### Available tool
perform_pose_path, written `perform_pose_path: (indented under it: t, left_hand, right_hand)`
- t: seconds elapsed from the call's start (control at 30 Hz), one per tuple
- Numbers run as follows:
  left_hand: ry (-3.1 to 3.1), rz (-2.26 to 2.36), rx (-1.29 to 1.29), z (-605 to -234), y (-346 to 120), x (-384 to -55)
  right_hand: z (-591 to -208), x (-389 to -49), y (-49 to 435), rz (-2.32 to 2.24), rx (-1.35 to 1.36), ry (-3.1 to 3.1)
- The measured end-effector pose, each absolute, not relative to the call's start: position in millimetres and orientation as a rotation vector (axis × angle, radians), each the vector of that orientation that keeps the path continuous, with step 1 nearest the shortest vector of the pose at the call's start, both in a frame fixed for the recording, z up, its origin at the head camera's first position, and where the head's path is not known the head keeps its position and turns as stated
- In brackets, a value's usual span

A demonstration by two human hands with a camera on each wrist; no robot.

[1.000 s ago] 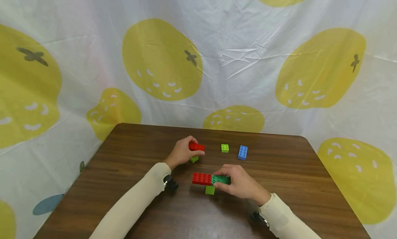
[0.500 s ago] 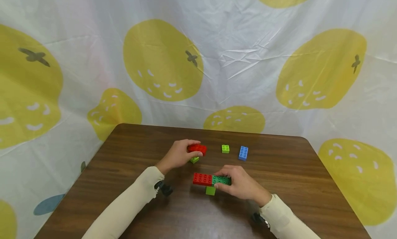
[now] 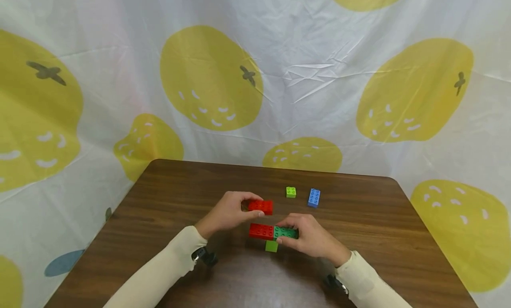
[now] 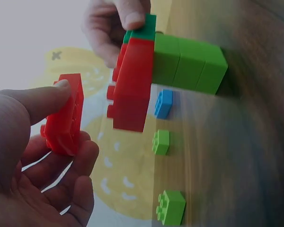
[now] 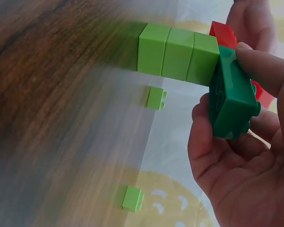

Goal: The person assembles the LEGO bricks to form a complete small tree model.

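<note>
In my left hand I pinch a red eight-stud toy brick between thumb and fingers, off the table. It is apart from a second red brick, which sits end to end with a dark green brick. Both rest across the top of an upright column of three lime green bricks, overhanging to either side. My right hand grips the dark green brick at its outer end, thumb on the near side and fingers on the far side.
Beyond the hands, a small lime brick and a blue brick lie on the brown wooden table. Another lime brick shows in the left wrist view. A lemon-print curtain hangs behind the table.
My left hand has brought its red brick up from beside a lime brick, nearer and to the right, toward the column. My right hand has stayed on the dark green brick.
</note>
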State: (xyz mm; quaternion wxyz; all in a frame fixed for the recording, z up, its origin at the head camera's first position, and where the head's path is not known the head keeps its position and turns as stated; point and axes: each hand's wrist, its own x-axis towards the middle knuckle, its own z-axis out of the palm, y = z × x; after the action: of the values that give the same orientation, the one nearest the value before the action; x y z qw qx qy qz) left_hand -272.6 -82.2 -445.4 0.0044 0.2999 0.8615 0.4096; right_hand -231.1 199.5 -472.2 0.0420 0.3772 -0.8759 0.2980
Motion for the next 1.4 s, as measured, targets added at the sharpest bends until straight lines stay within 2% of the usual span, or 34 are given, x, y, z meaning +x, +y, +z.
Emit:
perform_pose_path:
  t: [0.47,1.4]
  left_hand:
    - [2.573,1.328,1.053,-455.1,-70.0,-251.5]
    - [2.726,1.192,1.151,-467.2,-64.1,-240.2]
  right_hand:
    - [-472.0,-229.6,201.9,0.956,1.122,-2.701]
    - [-473.1,-226.5,205.0,0.975,1.097,-2.692]
